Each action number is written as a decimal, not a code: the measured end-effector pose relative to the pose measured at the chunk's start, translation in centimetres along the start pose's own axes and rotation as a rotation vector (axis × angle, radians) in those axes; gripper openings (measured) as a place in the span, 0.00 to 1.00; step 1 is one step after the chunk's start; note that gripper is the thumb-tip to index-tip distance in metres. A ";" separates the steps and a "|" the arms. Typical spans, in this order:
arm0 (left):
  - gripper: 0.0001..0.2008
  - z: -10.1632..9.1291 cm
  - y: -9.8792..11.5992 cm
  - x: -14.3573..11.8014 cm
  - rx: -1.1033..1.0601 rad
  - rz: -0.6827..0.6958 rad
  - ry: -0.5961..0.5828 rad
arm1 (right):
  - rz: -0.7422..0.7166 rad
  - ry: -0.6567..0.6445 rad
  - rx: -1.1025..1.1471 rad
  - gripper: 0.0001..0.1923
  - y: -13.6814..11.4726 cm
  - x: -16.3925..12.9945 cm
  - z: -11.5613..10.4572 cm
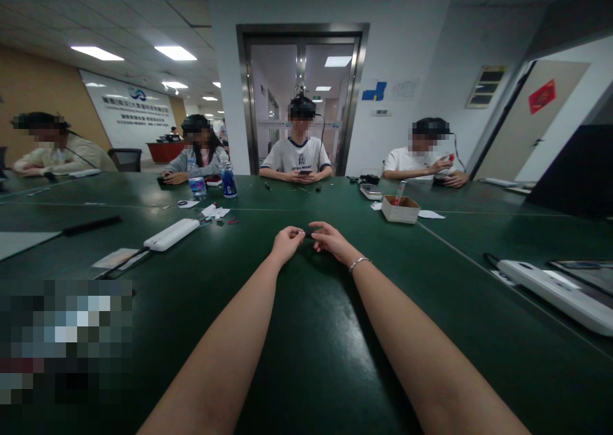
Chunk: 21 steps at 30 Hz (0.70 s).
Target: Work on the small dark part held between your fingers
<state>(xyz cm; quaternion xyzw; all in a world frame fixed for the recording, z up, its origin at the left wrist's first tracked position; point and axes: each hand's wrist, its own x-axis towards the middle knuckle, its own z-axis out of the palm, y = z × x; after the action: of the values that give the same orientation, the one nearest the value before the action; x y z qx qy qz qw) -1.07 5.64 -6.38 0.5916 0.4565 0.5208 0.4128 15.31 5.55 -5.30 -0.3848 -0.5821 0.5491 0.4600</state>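
Note:
Both my arms stretch forward over the dark green table point(306, 333). My left hand point(287, 244) is closed in a pinch, thumb against forefinger; whatever small thing lies at its fingertips is too tiny to name. Just to its right is my right hand point(332, 241), its fingers apart and slightly curled, with the forefinger extended toward the left hand. A narrow gap separates the two sets of fingertips. Nothing shows in the right hand's grasp. A silver bracelet point(359, 264) circles my right wrist.
Left of my hands lie a white power strip point(172, 234) and papers point(215, 211). Behind stand a water bottle point(196, 181) and a blue bottle point(229, 181). A small box point(400, 209) is ahead right; another white strip point(555, 294) lies right. Several people sit opposite.

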 end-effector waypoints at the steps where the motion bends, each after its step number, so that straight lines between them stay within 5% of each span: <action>1: 0.06 0.0 0.0 0.0 -0.005 0.001 0.003 | 0.004 0.004 -0.004 0.14 0.0 0.0 0.0; 6: 0.05 0.1 0.0 0.1 -0.026 0.011 0.001 | 0.042 0.030 -0.047 0.06 0.2 0.3 0.2; 16: 0.05 0.0 0.2 -0.1 -0.015 -0.005 0.000 | 0.022 -0.003 0.001 0.13 -0.1 0.0 0.0; 21: 0.05 0.0 0.2 -0.1 -0.014 0.004 -0.004 | 0.060 0.023 -0.006 0.05 0.1 0.3 0.1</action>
<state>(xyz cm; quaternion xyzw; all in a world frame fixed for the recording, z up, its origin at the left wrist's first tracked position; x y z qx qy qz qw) -1.02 5.49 -6.19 0.5906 0.4510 0.5235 0.4169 15.10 5.78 -5.35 -0.4097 -0.5664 0.5567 0.4488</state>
